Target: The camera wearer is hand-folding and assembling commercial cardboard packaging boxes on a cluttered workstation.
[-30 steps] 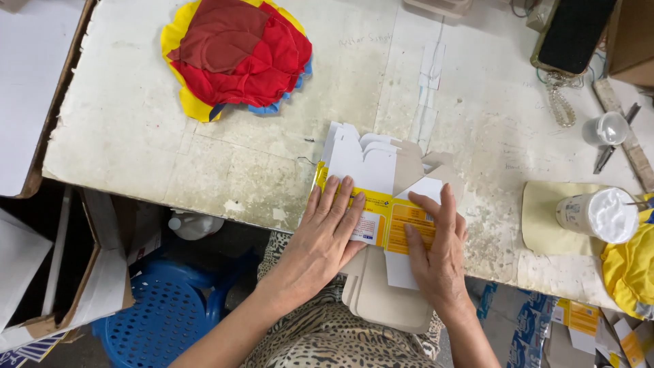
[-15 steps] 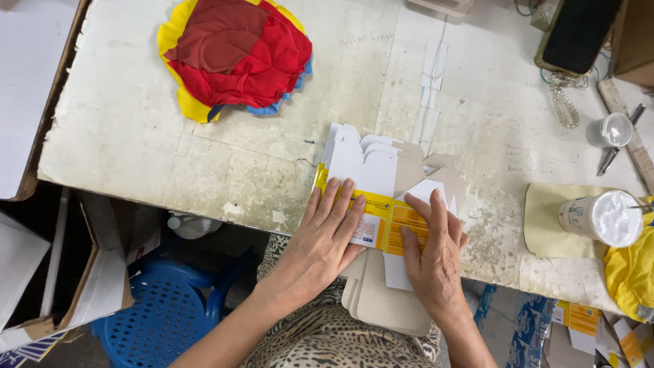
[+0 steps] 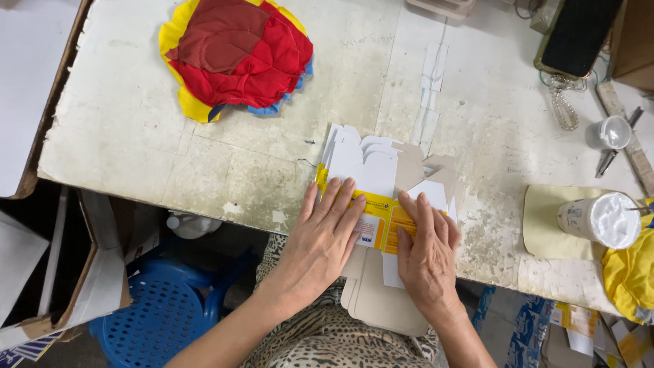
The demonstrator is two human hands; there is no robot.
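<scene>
Little has changed over the last second: both hands stay flat on the yellow-and-white flattened carton (image 3: pixel 381 221) at the near worktop (image 3: pixel 136 157) edge. Left hand (image 3: pixel 325 235) open, pressing; right hand (image 3: pixel 426 249) has slid slightly nearer, fingers spread, gripping nothing. Stained white worktop carries red-yellow cloth (image 3: pixel 235 54), glue pot (image 3: pixel 599 219); blue stool (image 3: pixel 160 320) below.
</scene>
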